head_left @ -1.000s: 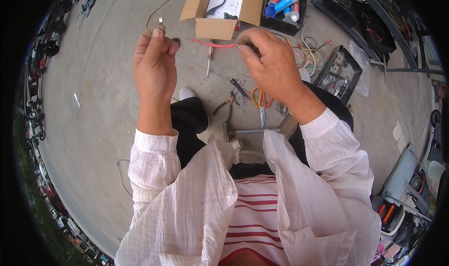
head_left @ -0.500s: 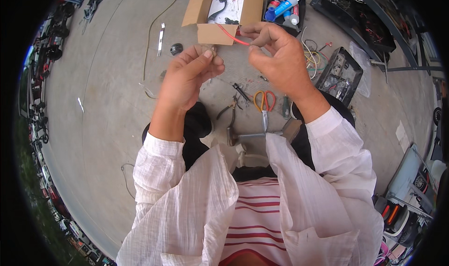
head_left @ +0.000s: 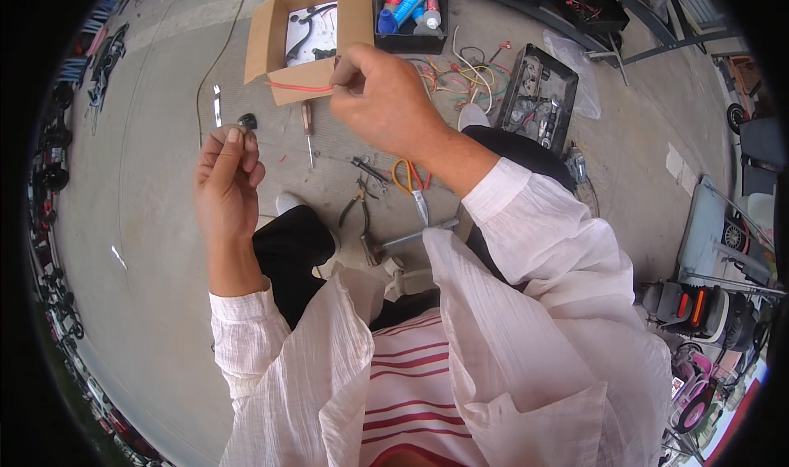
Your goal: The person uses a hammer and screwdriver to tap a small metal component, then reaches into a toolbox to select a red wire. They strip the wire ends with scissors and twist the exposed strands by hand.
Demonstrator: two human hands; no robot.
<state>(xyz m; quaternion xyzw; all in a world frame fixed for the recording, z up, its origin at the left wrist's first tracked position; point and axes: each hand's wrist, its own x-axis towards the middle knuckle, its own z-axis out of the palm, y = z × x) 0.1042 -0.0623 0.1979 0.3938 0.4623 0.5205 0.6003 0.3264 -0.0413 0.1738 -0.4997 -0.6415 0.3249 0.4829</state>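
My right hand (head_left: 382, 97) is closed in a pinch on one end of a thin red wire (head_left: 300, 87). The wire stretches left across the front flap of an open cardboard box (head_left: 355, 13). Lower and to the left, my left hand (head_left: 230, 175) is closed, thumb pressed against its index finger; what it holds, if anything, I cannot make out. Just beyond those fingertips sits a small black round part (head_left: 247, 121) on the floor. Between my hands a screwdriver (head_left: 307, 128) lies on the concrete.
Pliers (head_left: 362, 204), scissors (head_left: 419, 200) and a hammer (head_left: 411, 235) lie near my feet. Beyond my right arm are tangled wires (head_left: 472, 77) and a black tray of metal parts (head_left: 534, 97). A black bin (head_left: 411, 41) of tubes and bottles stands beside the box.
My view has swung, so the scene sits further left. My left hand has moved left and nearer to me, away from the right. The red wire now runs more level; the screwdriver is uncovered.
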